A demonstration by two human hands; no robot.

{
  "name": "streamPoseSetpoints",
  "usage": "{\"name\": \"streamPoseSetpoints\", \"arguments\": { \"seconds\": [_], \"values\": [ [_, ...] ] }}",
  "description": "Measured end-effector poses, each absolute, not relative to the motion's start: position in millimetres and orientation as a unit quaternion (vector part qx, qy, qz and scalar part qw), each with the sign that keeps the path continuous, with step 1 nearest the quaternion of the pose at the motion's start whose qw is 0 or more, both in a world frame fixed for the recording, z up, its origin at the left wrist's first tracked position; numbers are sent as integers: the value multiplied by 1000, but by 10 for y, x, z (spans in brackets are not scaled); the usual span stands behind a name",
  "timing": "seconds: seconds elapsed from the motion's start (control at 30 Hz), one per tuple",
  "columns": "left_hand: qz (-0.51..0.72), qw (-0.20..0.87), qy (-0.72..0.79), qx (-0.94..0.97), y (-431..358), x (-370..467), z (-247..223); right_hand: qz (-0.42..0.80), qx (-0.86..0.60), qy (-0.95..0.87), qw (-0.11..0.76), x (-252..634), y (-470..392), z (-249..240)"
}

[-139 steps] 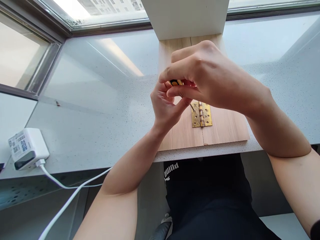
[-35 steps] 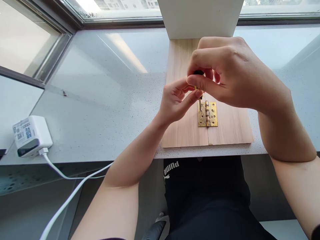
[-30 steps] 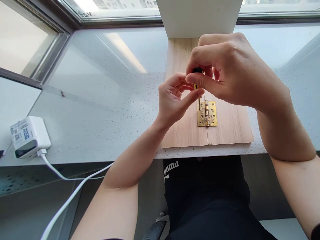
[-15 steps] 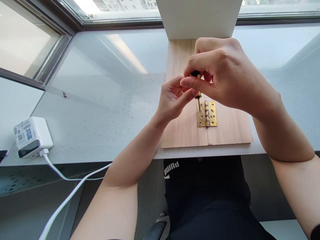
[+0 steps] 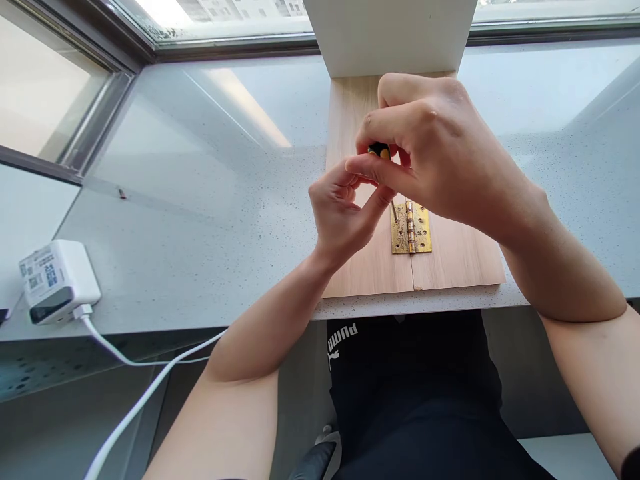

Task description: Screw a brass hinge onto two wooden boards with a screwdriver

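Note:
My right hand (image 5: 425,143) is closed around the top of a small black-and-yellow screwdriver (image 5: 379,150). Lower on the same tool, the thumb and fingers of my left hand (image 5: 350,207) are pinched, hiding most of the handle. The thin shaft comes out below and its tip meets the left leaf of a brass hinge (image 5: 411,228), near an upper hole. This hinge lies flat over the seam between two pale wooden boards (image 5: 457,260). Whether a screw sits under the tip is too small to tell.
A white upright panel (image 5: 393,37) stands at the boards' far end. The speckled white sill (image 5: 225,200) runs along the window. At left is a white boxy device (image 5: 63,280) with a white cable (image 5: 145,400). A tiny dark object (image 5: 122,193) lies on the sill.
My left fingers have slid over the lower handle, which showed before. The screwdriver leans more, with its top further left. The whole view has shifted slightly.

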State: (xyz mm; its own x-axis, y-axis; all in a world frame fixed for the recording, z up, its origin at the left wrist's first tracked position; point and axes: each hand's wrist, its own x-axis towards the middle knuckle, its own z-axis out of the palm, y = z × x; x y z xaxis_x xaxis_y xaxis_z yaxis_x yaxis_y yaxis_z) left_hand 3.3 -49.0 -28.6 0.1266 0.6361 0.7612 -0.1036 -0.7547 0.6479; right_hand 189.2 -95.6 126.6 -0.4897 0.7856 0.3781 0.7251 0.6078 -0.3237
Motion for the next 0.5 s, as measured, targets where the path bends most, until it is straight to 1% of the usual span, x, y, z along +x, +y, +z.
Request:
{"name": "streamPoseSetpoints", "arguments": {
  "seconds": [0.2, 0.27, 0.4, 0.5],
  "values": [
    [598, 362, 148, 700, -365, -51, -250, 70, -425, -866, 253, 1937, -931, 1243],
    [579, 368, 135, 715, -301, -85, -238, 70, -412, -878, 234, 1954, -950, 1283],
    [541, 373, 158, 737, -223, -159, -221, 77, -388, -898, 193, 1970, -1012, 1406],
    [541, 371, 163, 737, -240, -172, -208, 98, -379, -898, 201, 1960, -1017, 1447]
  ]
}}
